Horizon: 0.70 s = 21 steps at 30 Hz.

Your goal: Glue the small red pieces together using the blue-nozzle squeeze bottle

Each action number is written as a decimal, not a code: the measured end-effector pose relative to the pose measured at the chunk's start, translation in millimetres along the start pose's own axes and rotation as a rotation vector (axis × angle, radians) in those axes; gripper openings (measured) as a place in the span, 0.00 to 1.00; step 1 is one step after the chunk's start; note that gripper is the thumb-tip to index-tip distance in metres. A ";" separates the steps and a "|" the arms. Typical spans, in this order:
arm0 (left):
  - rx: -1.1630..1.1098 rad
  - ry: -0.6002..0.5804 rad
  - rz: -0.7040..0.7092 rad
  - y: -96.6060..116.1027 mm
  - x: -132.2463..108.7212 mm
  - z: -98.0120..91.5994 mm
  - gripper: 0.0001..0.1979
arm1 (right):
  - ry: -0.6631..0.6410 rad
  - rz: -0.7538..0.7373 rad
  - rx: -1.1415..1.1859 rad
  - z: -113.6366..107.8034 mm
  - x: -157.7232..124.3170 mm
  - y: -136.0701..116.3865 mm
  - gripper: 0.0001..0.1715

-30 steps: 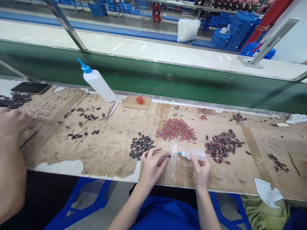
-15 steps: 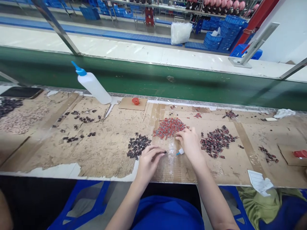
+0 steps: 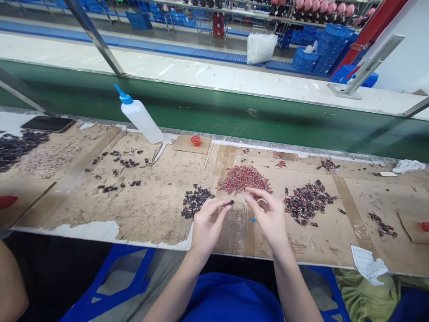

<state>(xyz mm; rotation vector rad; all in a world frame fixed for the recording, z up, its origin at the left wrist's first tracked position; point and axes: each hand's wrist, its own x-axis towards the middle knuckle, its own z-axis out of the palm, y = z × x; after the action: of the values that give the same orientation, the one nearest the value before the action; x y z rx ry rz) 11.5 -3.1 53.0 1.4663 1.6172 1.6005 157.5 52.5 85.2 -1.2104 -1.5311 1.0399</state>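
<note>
My left hand pinches a small black part between thumb and fingertips, held above the cardboard. Facing it, a short gap away, is my right hand, its thumb and index finger closed together; what they hold, if anything, is too small to name. Just behind both hands lies a heap of small red-and-dark pieces. Left of my left hand is a pile of small black parts. Black-and-red pieces are heaped to the right. A blue nozzle tip shows partly under my right hand.
Cardboard covers the bench. A white squeeze bottle leans at the back, near a red cap and a thin stick. Behind runs a green belt. Another person's arm shows at lower left.
My right hand has drawn back from the red-and-dark heap toward the black part in my left hand. My left hand has risen slightly. The whole view has shifted a little.
</note>
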 end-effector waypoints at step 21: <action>0.111 -0.044 0.231 18.0 7.0 -3.8 0.07 | 0.015 0.221 0.316 16.4 -21.8 -8.6 0.12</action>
<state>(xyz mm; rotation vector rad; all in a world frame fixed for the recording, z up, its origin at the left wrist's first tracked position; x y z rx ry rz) 12.4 -2.8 72.7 1.7900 1.5824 1.6072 142.4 28.3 86.3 -1.1753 -1.1842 1.3568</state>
